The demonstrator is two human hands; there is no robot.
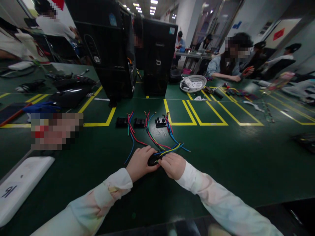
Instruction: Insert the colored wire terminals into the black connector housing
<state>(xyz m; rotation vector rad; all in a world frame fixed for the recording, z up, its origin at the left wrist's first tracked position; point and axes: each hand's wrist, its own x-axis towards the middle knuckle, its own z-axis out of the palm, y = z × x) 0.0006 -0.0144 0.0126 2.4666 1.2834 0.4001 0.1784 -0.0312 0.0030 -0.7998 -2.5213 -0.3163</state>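
Note:
My left hand [141,161] is closed round a small black plastic part [153,159] low over the green table. My right hand [173,165] pinches the end of a thin wire at the part's right side; the fingers hide most of that end. Yellow and blue wires [172,149] run up to the right from between my hands. Just beyond lie three similar black plastic parts, at the left [121,122], in the middle [139,123] and at the right [161,122]. Beside them are bundles of red, blue and green wires [149,128].
Two black computer towers, one left [105,49] and one right [157,55], stand at the back. A white basket [200,80] holds pale parts. At the left lie a white board-like object [27,183] and a blue cloth-like item [43,107]. Several people sit at tables beyond.

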